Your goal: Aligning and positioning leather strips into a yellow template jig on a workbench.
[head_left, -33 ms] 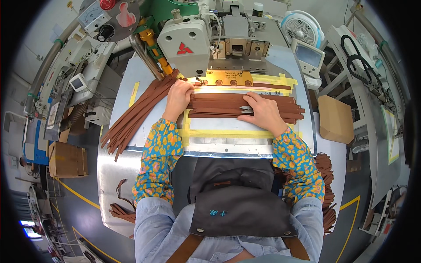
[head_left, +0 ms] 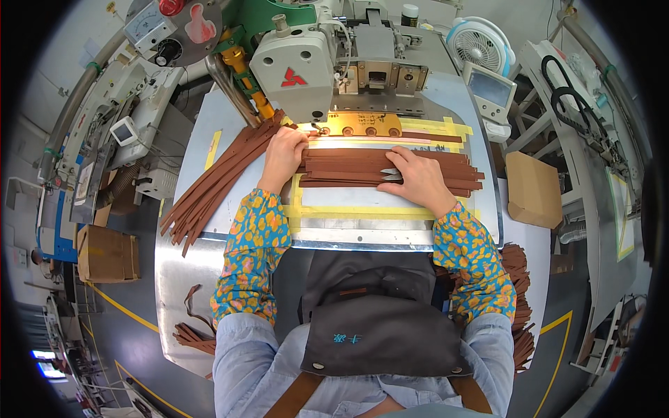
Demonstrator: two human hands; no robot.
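Left hand [head_left: 284, 155]: yours, fingers bent at the left end of a brown strip [head_left: 435, 138]; whether they pinch it or only press it, you cannot tell from this angle.
Right hand [head_left: 423, 180]: yours, gripping thread snips [head_left: 390, 173], blades pointing left, fingertips resting on a flat stack of brown strips [head_left: 341, 167].
Strip in work: along the front edge of a gold template plate [head_left: 369, 122], beneath the sewing head [head_left: 293, 73].
Step in hand, by appearance: lining up the strip by its left end. The next move seems to call for a flat, straight strip and your left fingers clear of the needle area.
To your left: a fanned bundle of brown strips [head_left: 216, 181].
Beneath: pale bench [head_left: 446, 90], marked with yellow tape [head_left: 390, 211].
Farther right: control screen [head_left: 490, 90], white fan [head_left: 481, 45], cardboard box [head_left: 533, 189].
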